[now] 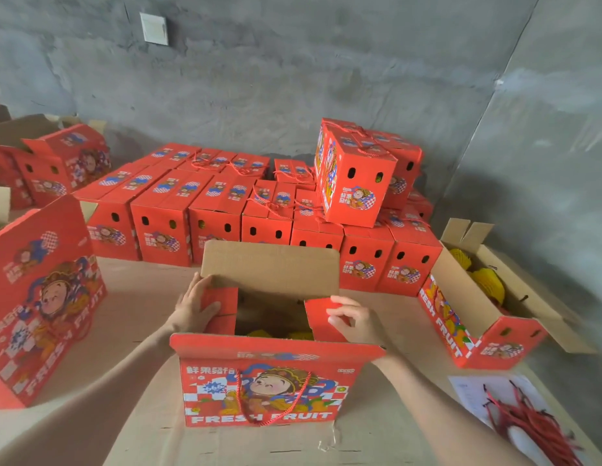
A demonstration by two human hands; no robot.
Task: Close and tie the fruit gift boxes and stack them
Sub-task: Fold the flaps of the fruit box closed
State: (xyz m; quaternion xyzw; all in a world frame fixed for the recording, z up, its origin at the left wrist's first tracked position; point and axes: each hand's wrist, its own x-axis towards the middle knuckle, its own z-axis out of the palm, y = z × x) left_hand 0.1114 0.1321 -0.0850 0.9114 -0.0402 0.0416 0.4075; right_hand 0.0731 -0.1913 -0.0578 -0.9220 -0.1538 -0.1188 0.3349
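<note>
Closest stands the open red printed cardboard fruit gift box [266,381], centred on the brown table [141,297]; left hand [193,307] grips its left end flap [220,297], right hand [353,319] pinches the right end flap [318,316], seemingly folding both inward so the upright rear flap [269,269] can cover them.
</note>
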